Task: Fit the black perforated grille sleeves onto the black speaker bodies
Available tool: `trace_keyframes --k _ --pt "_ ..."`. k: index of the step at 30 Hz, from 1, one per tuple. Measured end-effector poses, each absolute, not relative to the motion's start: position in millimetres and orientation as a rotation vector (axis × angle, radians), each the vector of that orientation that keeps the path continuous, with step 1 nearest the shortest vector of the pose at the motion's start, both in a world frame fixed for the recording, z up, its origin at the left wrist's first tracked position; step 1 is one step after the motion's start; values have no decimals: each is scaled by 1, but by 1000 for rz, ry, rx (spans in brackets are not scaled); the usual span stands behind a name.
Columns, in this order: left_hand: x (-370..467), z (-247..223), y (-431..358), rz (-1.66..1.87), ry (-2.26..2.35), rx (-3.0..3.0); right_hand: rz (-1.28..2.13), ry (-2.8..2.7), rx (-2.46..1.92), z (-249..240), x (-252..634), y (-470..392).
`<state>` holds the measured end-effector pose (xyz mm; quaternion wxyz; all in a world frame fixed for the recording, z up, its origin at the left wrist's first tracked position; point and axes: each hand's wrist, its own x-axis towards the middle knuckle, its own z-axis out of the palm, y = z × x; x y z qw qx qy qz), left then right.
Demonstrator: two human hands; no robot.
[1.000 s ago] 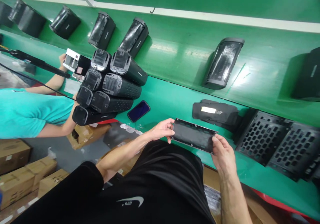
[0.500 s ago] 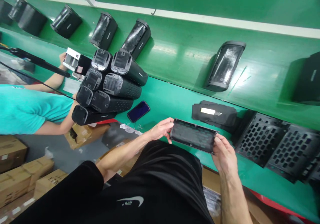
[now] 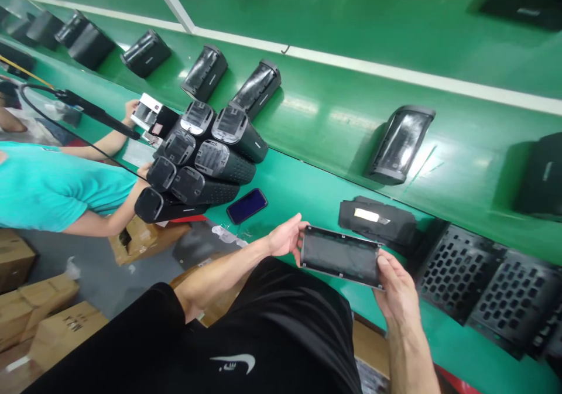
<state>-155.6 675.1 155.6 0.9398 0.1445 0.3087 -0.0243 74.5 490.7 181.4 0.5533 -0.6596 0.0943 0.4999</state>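
Note:
Between my two hands, in front of my lap, is a black speaker grille point(image 3: 341, 257), its recessed inner side facing up and covered by a dark sheet. My left hand point(image 3: 287, 239) supports its left end with the fingers at the edge, the thumb raised off it. The right end is pinched between thumb and fingers of my right hand point(image 3: 397, 280). Just beyond the grille lies a stack of thin black sheets point(image 3: 377, 221) with a pale label on top. To the right, perforated grilles point(image 3: 456, 268) lie side by side on the green bench.
A phone point(image 3: 246, 205) lies left of my hands. Beside it black speaker housings point(image 3: 223, 168) are piled up. More speakers point(image 3: 401, 145) stand on the green conveyor point(image 3: 325, 113) behind. A co-worker in a turquoise shirt point(image 3: 65, 189) handles a white-and-black device. Cardboard boxes point(image 3: 65, 329) are on the floor.
The thumb of my left hand has lifted off the grille's edge. The grille has tilted slightly, and the whole view has shifted a little.

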Motion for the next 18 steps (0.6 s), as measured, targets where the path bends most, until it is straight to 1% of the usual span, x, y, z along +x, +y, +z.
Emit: trace_keyframes --k 5,8,10,11,12,15,16,18 --pt "-112 145 696 -300 600 75 1311 95 -1558 196 89 525" --pt "-86 150 706 -491 414 23 1453 -27 -1536 204 100 552" --pt "-79 155 711 -539 271 5 1517 -158 -1547 203 121 571" --pt "-79 156 713 -521 221 -1 1476 -228 -1595 198 137 581" --pt "-80 156 716 -476 190 -3 1359 -285 -1690 192 156 593" --pt "-88 150 721 -312 154 4 764 -333 -2065 163 219 638" --pt "-91 147 723 -261 149 9 672 -338 -2138 153 236 653" --pt "-97 142 728 -161 141 16 628 -401 -2223 136 259 680"
